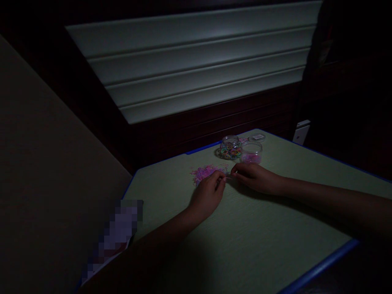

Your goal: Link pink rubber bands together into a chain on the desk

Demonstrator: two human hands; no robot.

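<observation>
My left hand (211, 191) is closed in a pinch at the near right edge of a pile of thin pink and purple elastic bands (204, 172). A thin pale elastic band (228, 178) sticks out from its fingertips toward the right. My right hand (256, 177) is also pinched, its fingertips a short gap from the left ones. Whatever its fingers hold is too small and dark to make out. Just behind the right hand stands a clear open jar (251, 148) with pink bands at its bottom.
Another clear jar (229, 141) lies among multicoloured hair ties (230, 153) near the far edge. A clear lid (257, 137) with a label rests behind. The pale green table (245, 241) has a blue rim. A blurred-out sheet (119, 228) lies at the left, beside a wall.
</observation>
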